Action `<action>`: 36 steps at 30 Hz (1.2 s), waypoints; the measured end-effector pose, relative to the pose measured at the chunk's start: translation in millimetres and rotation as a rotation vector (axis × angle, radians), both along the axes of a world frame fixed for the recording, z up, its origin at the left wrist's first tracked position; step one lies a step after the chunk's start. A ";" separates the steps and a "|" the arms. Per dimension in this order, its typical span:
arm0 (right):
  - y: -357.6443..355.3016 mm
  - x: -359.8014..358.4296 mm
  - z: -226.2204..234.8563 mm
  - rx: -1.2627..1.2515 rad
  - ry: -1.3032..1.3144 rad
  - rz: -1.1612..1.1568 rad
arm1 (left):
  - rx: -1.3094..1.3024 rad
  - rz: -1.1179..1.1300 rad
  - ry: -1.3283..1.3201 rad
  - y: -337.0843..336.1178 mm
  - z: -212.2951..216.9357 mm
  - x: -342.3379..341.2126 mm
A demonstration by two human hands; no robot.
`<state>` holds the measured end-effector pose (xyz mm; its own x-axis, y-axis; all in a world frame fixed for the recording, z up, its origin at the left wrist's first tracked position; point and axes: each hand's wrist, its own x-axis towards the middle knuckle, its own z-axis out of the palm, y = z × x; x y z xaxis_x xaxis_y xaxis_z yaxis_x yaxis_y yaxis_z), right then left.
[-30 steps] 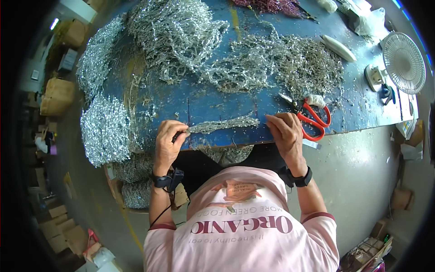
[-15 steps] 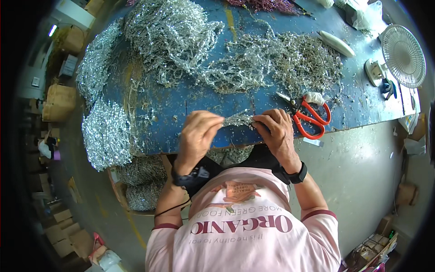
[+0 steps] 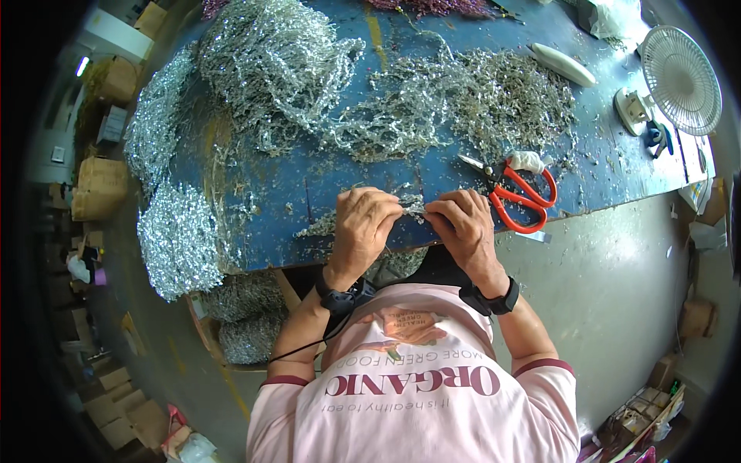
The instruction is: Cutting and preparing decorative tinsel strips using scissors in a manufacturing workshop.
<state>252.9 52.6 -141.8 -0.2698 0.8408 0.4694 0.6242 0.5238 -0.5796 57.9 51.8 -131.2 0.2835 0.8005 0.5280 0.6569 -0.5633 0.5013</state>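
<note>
My left hand and my right hand meet near the table's front edge, fingertips pinched on a short bunch of silver tinsel. Only a small gap separates the two hands. A tail of tinsel sticks out to the left, beyond my left hand. To the right of my right hand lie scissors with red handles, one loop wrapped in white, blades apart. Farther back spreads a loose heap of silver tinsel strands, with a duller pile of small tinsel pieces beside it.
A large tangled tinsel mound and hanging tinsel bundles fill the blue table's left side. At the right stand a white fan and a white elongated object. Below the table's left front, a box holds more tinsel.
My left hand has moved right, closer to my right hand, shortening the tinsel visible between them. A tinsel tail now shows left of it. My right hand has barely moved.
</note>
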 end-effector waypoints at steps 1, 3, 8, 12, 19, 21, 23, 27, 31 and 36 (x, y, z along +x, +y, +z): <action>0.0 0.0 1.3 0.000 -0.002 -0.002 | 0.034 -0.006 0.009 -1.0 -1.2 -1.0; -0.1 -0.7 3.9 0.015 0.017 -0.002 | 0.067 -0.012 0.017 -3.2 -2.1 -2.9; -3.2 2.7 7.1 0.022 0.046 -0.020 | 0.085 -0.034 -0.027 -6.1 -1.2 -5.3; -8.7 17.4 15.5 0.032 0.038 -0.080 | 0.057 -0.013 -0.089 -8.5 -5.3 -6.2; -25.2 97.2 28.6 -0.035 -0.187 -0.481 | 0.008 0.006 -0.123 -10.5 -2.5 -8.4; -27.9 110.8 27.2 -0.087 -0.210 -0.495 | 0.017 -0.008 -0.114 -10.2 -1.5 -8.7; -24.7 116.3 29.9 -0.116 -0.280 -0.423 | 0.002 -0.014 -0.097 -9.2 -1.0 -8.1; -11.7 108.5 36.0 -0.100 -0.389 -0.426 | -0.001 -0.088 -0.063 -6.1 7.9 -5.5; 3.4 99.0 31.7 -0.068 -0.315 -0.312 | -0.100 0.076 -0.061 6.8 8.6 5.0; 12.8 109.4 29.8 -0.098 -0.299 -0.266 | -0.172 0.064 0.152 17.6 7.4 12.5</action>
<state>362.3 65.4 -112.0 -0.1492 0.9366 0.3171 0.8787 0.2727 -0.3918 70.4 69.4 -123.7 0.2954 0.8938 0.3374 0.7635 -0.4331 0.4791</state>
